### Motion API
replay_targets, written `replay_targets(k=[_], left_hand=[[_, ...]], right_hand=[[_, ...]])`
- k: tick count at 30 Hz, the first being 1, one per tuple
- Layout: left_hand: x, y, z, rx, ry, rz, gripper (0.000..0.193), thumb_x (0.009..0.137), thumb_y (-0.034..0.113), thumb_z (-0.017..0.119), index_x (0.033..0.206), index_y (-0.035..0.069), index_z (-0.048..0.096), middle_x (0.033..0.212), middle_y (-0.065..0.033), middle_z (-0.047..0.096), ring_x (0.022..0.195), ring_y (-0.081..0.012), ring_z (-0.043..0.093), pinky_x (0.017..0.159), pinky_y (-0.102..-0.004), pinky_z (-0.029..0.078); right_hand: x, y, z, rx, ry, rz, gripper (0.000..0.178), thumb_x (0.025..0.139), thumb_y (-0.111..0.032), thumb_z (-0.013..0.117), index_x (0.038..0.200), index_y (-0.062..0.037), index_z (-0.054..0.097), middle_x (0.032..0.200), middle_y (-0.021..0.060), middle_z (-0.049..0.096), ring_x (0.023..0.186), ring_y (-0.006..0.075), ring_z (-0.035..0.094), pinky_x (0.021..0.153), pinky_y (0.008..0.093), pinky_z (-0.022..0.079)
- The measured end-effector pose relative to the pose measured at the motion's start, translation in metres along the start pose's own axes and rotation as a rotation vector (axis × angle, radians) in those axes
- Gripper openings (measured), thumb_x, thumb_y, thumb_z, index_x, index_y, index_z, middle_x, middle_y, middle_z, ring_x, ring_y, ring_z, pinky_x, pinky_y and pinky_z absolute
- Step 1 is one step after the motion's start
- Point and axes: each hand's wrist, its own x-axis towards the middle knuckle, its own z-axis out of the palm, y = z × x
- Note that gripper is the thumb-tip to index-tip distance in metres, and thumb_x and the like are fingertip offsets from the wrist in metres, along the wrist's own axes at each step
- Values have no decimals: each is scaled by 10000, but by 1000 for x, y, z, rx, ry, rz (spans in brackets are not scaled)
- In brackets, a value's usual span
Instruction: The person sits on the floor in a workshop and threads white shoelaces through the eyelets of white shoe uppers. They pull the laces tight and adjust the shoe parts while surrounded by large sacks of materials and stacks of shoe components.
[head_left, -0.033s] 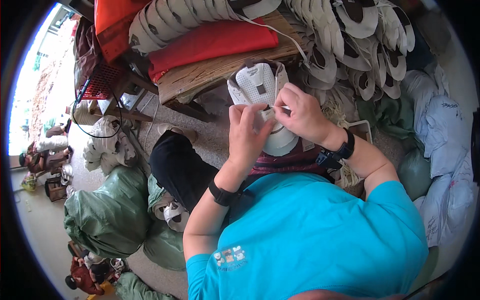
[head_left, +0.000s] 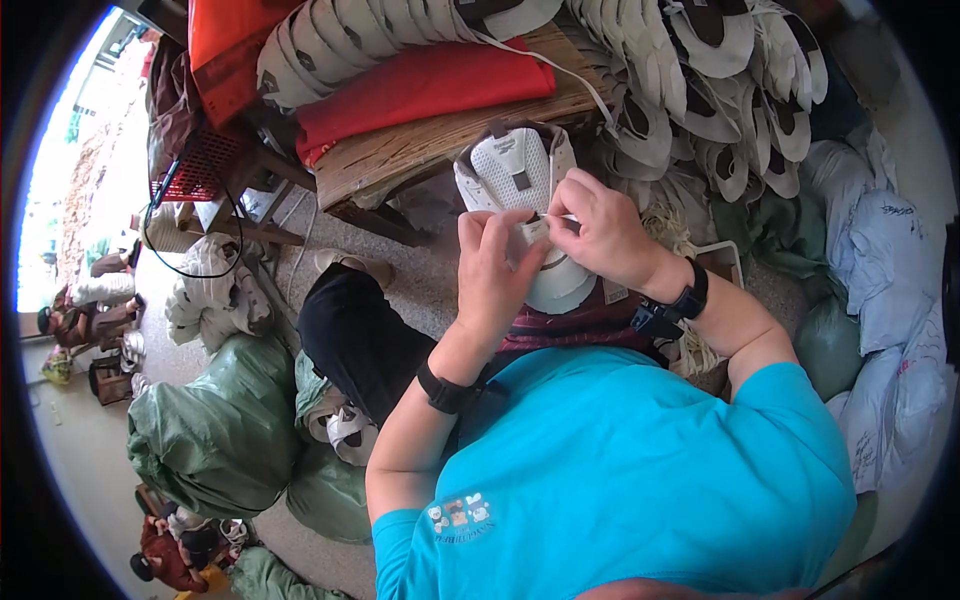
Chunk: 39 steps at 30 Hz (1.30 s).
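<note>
A white shoe upper [head_left: 538, 178] with a perforated tongue and a dark-lined collar lies over my lap, its rounded toe nearest my body. My left hand [head_left: 488, 272] grips the upper at its lacing area, thumb on the front part and bent fingers on the left edge. Across from it, my right hand [head_left: 603, 232] is closed in a pinch on a thin white strand, which looks like a shoelace [head_left: 545, 215]. The strand runs between the two hands' fingertips, low on the tongue. My fingers hide much of the eyelets.
Ahead stands a wooden bench [head_left: 390, 150] with a red cloth [head_left: 430, 95] and a row of nested uppers [head_left: 335, 50]. More uppers [head_left: 735, 90] hang at the right. Cream laces [head_left: 668, 225] lie by a white box. Green sacks [head_left: 215, 425] and pale bags [head_left: 885, 260] flank me; people work far left.
</note>
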Motion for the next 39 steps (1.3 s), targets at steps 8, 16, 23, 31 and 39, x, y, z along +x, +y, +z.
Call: replay_targets(k=[8,16,23,31,39], left_hand=[[-3,-3,-2,-28,-9,24,394,772,59,791,1139,122,664,978,-50,460,745,-145,499,676,-270,481],[-5,-10,1,-26,-20,70,372,785,45,781,1130,105,655,977,-58,457,729,-137,514,677,-278,488],[-6,-5,3,-60,-42,-16,448,795,108,792,1166,59,547,1039,-144,457,824,-278,545,713,-371,493],[2,-2,1,-43,-39,-18,448,766,80,812,1108,27,528,973,-88,434,725,-180,492,652,-312,468],[5,-7,-10,-33,-150,-2,397,759,113,821,1054,42,565,1002,-120,477,792,-249,546,673,-351,494]], right_hand=[[3,3,3,91,6,14,141,766,-18,653,838,-42,534,831,111,561,753,312,613,640,404,491],[9,11,0,302,-118,55,83,801,-19,681,820,-23,600,762,35,535,679,145,531,605,303,436],[13,12,-2,366,-194,102,63,834,-40,707,860,-19,653,768,1,512,653,81,443,600,248,397],[-1,7,-2,193,-111,127,139,842,-122,711,906,-46,616,854,103,600,758,251,591,672,351,487],[5,0,-7,113,-134,29,182,822,-88,719,976,-57,628,934,73,576,814,217,608,724,340,511]])
